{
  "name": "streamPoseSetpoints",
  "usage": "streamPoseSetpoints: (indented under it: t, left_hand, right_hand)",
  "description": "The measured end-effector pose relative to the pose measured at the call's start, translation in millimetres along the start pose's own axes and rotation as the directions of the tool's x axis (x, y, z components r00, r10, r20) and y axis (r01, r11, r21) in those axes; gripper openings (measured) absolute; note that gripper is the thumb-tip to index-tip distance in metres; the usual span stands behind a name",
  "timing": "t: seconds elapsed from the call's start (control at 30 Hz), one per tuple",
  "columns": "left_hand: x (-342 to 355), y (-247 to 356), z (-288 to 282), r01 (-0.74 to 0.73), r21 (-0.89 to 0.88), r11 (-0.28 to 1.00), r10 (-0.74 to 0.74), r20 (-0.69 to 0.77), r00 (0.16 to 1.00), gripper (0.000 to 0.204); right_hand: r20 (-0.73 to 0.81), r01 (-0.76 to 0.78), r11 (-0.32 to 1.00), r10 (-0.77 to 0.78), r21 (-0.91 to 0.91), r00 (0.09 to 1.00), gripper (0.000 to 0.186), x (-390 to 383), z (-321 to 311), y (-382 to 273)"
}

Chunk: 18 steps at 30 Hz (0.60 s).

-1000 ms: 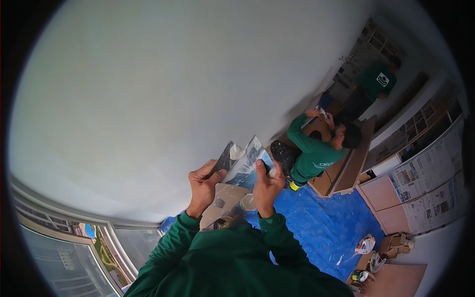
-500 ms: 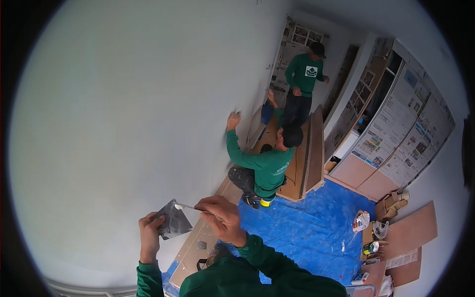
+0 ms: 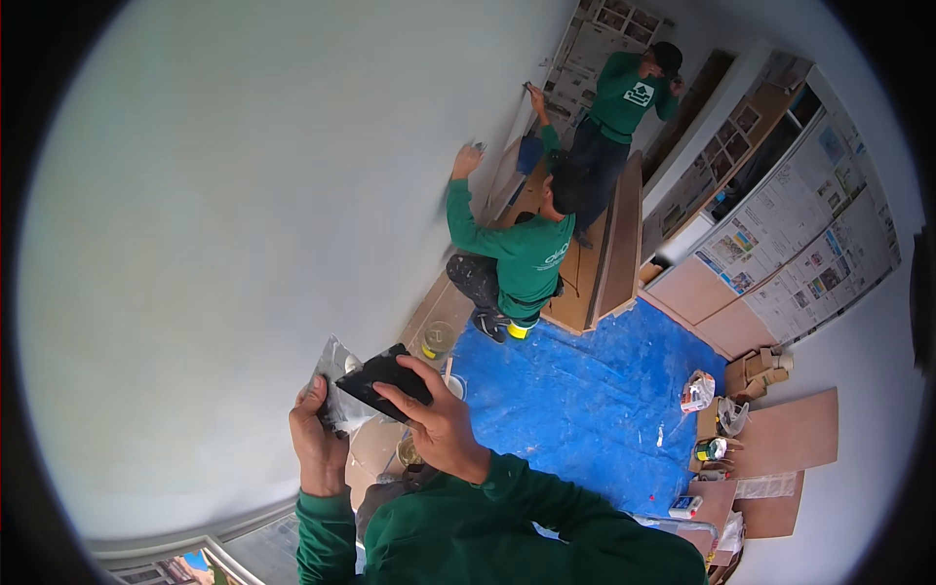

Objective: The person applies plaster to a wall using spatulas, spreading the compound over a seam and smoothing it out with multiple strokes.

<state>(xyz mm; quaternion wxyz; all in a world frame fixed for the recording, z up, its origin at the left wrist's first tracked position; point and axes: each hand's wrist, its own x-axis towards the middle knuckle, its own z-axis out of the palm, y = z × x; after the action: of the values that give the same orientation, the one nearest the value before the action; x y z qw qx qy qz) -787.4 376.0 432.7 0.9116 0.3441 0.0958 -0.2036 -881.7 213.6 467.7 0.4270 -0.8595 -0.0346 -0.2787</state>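
My left hand (image 3: 320, 444) grips a thin grey metal putty knife (image 3: 331, 372) by its lower edge, its blade smeared with white filler. A dab of white putty (image 3: 349, 363) sits on that blade close to the second tool. That tool is a black, flat putty knife (image 3: 392, 382), pinched in my right hand (image 3: 444, 429) with the fingers bent over its top. Its lower left edge overlaps or meets the grey blade; whether they touch I cannot tell. Both tools are held in front of a pale, smooth wall (image 3: 224, 253).
A co-worker crouches by the wall (image 3: 526, 258), both arms raised to it; another person (image 3: 629, 107) stands behind. Blue sheeting (image 3: 565, 409) covers the floor. Round tubs (image 3: 438, 338) stand along the wall's foot. Boards (image 3: 785, 429) and boxes line the right; newspaper covers the cupboard doors (image 3: 780, 224).
My right hand has turned its putty knife from edge-on to broad side showing. The left blade has tilted more upright. The standing person's hands have risen toward the head. My view has shifted.
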Motion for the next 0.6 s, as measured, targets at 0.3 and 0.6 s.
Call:
streamPoseSetpoints:
  t: [0.3, 0.6]
  left_hand:
    - [-12.5, 46.6, 0.3, -0.255, 0.074, 0.964, 0.263, -0.146, 0.954, 0.036]
    - [13.1, -69.7, -121.2, -0.142, 0.201, 0.969, 0.218, -0.434, 0.874, 0.026]
  right_hand:
    - [0.226, -0.184, 0.974, 0.210, -0.129, 0.951, 0.037, -34.2, 5.7, 107.2]
    - [0.201, -0.644, 0.753, 0.657, -0.137, 0.726, 0.026, -146.7, -27.7, 287.3]
